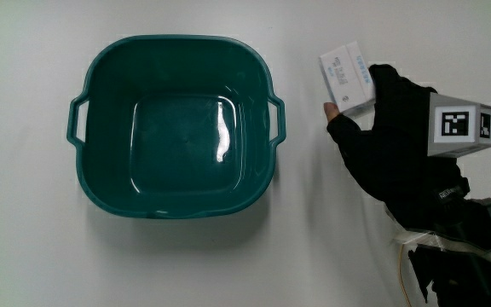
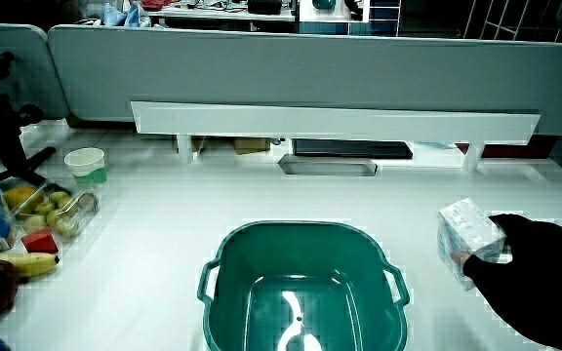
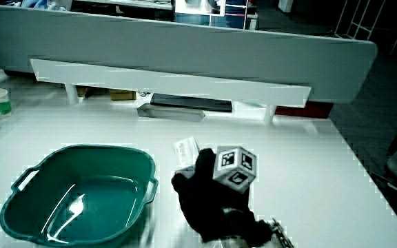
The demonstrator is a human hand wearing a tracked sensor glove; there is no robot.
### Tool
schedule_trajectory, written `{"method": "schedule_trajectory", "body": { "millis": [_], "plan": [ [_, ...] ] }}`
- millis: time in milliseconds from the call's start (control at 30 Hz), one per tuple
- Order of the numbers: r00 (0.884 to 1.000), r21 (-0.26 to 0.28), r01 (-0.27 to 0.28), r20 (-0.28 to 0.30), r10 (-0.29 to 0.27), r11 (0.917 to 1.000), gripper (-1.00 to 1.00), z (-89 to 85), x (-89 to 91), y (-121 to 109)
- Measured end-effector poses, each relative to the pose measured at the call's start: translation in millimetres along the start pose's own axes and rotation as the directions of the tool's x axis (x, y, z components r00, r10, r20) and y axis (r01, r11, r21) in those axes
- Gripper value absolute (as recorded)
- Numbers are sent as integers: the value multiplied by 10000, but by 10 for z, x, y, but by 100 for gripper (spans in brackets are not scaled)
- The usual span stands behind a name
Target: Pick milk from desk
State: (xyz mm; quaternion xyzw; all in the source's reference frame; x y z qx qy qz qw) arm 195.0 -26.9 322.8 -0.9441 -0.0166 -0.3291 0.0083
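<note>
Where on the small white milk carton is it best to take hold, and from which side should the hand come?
Grip the small white rectangular milk carton across its two long flat faces, coming from the side away from the teal plastic basin, where the table is bare. The black-gloved hand is already there, fingers wrapped on the carton's nearer end. Its boxy shape suits such a pinch, probably.

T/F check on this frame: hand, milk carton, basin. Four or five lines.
1. The hand has its grip closed on the milk carton. True.
2. The milk carton is inside the green basin. False: it sits beside the basin, outside it.
3. The basin holds nothing. True.
4. The hand is over the basin. False: it is beside the basin, at the carton.
5. A cup stands on the table in a side view. True.
</note>
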Motion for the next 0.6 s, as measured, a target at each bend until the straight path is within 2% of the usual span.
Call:
{"method": "schedule_trajectory", "body": {
  "millis": [333, 500, 533, 567, 600],
  "plan": [
    [9950, -84, -869, -501, 863, 9962, 100, -17, -404, 92],
    [9878, -1020, -1165, -1155, 1046, 9879, 100, -81, -557, 141],
    [9901, -1157, -904, -1178, 767, 9892, 100, -95, -590, 139],
    [9882, -1179, -1047, -1242, 900, 9875, 100, -116, -609, 148],
    [9862, -1316, -998, -1449, 805, 9863, 100, -135, -629, 154]
  ]
}}
